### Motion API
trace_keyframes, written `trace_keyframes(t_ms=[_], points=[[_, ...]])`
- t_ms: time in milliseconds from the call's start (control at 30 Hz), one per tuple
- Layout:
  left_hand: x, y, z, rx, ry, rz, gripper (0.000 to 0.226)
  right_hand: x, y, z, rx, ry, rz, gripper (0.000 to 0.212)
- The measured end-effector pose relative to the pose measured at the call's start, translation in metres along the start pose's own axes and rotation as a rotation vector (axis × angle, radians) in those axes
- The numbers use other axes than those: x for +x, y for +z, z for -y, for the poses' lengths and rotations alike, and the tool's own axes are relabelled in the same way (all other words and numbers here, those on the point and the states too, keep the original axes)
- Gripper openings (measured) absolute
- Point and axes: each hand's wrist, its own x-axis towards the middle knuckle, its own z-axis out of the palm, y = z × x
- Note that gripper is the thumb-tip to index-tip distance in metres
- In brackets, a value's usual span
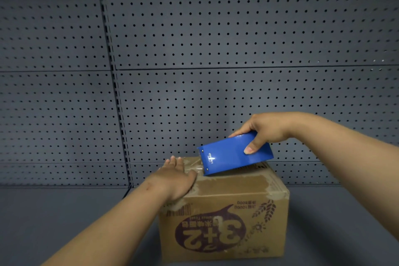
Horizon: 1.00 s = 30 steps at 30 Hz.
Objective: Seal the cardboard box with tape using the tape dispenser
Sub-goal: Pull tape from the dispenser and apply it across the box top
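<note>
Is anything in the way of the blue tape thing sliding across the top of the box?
Nothing visible blocks it. The blue tape dispenser, held by the right hand, sits on the brown cardboard box; the left hand lies flat on the left edge.

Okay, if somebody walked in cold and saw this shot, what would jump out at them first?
The bright blue tape dispenser, gripped in the right hand and tilted down onto the top of the cardboard box, low and centre. Next, the left hand lying flat on the box's top left, beside a stretch of clear tape. Behind everything, the grey pegboard wall fills the frame.
</note>
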Motion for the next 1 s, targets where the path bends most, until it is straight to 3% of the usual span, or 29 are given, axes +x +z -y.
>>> trace_keyframes(t_ms=[667, 1000], points=[[-0.010, -0.002, -0.008, 0.023, -0.027, 0.014, 0.079, 0.004, -0.024, -0.044, 0.177, 0.006, 0.189, 0.036], [-0.009, -0.001, -0.009, 0.048, -0.030, 0.002, 0.078, -0.005, -0.013, -0.029, 0.040, -0.010, 0.025, 0.036]])
